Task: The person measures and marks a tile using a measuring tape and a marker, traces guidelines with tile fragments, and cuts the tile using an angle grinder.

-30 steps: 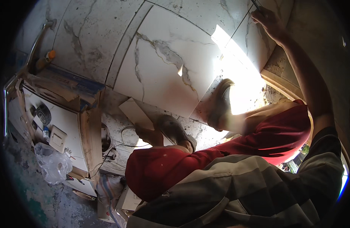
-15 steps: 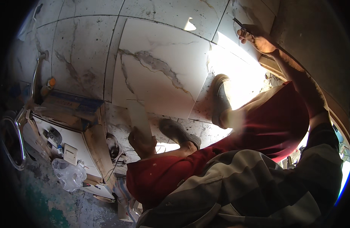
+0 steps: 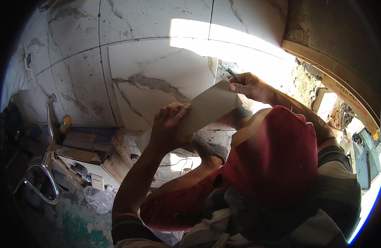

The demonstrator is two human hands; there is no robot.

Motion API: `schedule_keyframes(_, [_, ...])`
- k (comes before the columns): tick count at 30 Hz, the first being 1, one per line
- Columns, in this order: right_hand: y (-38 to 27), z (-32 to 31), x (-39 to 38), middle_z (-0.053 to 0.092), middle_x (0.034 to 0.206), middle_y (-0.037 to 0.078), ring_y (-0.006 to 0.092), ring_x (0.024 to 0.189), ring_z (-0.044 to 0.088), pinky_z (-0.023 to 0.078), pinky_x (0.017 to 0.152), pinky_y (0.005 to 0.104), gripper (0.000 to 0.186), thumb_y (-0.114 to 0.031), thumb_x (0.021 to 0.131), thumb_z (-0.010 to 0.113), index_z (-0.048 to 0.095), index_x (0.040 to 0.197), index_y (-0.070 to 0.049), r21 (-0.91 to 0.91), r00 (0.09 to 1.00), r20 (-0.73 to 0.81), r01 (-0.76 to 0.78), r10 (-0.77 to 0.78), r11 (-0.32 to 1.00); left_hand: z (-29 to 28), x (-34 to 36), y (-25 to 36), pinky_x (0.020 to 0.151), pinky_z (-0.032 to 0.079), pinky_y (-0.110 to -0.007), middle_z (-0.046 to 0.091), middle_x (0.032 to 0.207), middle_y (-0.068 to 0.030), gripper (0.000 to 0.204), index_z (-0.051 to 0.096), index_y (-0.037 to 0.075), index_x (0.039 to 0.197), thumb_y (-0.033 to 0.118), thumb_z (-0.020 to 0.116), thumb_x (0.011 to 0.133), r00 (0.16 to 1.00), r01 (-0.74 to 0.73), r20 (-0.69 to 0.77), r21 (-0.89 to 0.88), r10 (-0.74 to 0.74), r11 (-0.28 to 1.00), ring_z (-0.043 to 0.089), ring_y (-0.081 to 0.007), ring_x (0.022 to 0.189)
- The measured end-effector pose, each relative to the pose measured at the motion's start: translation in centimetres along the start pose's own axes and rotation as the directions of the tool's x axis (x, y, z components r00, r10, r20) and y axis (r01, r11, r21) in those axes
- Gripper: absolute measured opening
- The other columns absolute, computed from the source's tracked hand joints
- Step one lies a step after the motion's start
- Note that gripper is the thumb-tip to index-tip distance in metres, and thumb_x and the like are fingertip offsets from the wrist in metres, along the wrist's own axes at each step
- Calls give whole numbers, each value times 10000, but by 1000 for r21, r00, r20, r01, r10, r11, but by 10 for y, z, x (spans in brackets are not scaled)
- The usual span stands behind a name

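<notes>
My left hand (image 3: 167,124) grips a plain off-white tile strip (image 3: 213,109) by its long edge, thumb and fingers closed round it. The strip is raised and tilted above a large white marble-patterned tile (image 3: 157,68) on the floor. In my right hand (image 3: 252,87) is a slim dark pen-like tool (image 3: 229,71) with a pale tip; its exact kind is too small to tell. The right thumb rests at the strip's far right end. Below the strip, my shoe (image 3: 209,148) is partly covered by it.
At left stand a cardboard box (image 3: 89,138), a bent chrome tube frame (image 3: 48,161), an orange-capped bottle (image 3: 65,123), a white switch plate (image 3: 97,182) and a clear plastic bag (image 3: 100,199). A wooden edge (image 3: 310,53) borders rubble at right. Strong sunlight falls across the far tiles.
My left hand has lifted the tile strip from beside my shoe, up and to the right. My right hand has come in from the far right with the pen-like tool, down to the strip's end.
</notes>
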State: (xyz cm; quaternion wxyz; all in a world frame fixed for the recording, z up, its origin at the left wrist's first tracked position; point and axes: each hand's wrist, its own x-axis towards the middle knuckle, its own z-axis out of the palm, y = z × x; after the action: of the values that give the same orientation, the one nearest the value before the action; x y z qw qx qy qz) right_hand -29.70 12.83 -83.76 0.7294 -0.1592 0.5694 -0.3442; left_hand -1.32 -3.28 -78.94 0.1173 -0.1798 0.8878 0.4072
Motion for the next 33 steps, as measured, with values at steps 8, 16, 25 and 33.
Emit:
schedule_keyframes(8, [21, -4, -23, 651, 844, -8, 34, 641, 532, 382, 518, 180, 401, -352, 906, 665, 633, 1147, -34, 387, 996, -89, 8, 29, 922, -6, 59, 25, 949, 395, -451, 497, 1198, -110, 740, 555, 136, 1298, 254, 723, 587, 994, -8, 106, 109, -3, 994, 499, -300, 1113])
schedule_keyframes(16, [37, -23, 0, 638, 814, -28, 59, 733, 562, 457, 660, 229, 110, -176, 895, 696, 670, 850, -79, 578, 966, -256, 126, 33, 806, -62, 27, -55, 1000, 351, -431, 473, 1313, -189, 597, 500, 85, 1335, 489, 529, 897, 908, 373, -392, 598, -147, 709, 443, -345, 1237])
schedule_keyframes(25, [35, -18, 55, 575, 826, -53, 50, 684, 466, 378, 622, 215, 290, -279, 966, 585, 619, 1158, -65, 287, 957, -258, 206, -131, 935, -75, 25, -148, 863, 448, -369, 601, 1017, -110, 359, 562, -12, 1141, 288, 511, 950, 427, 494, -275, -727, -862, 477, 570, -234, 942])
schedule_keyframes(33, [41, -4, 52, 596, 930, 22, 84, 808, 543, 460, 678, 227, 384, -372, 991, 526, 586, 1173, -39, -24, 872, -448, 208, -196, 978, -75, 42, -172, 783, 447, -284, 556, 946, -20, 241, 550, 6, 1161, 114, 522, 947, 504, 35, -354, -903, -788, 429, 517, -111, 836])
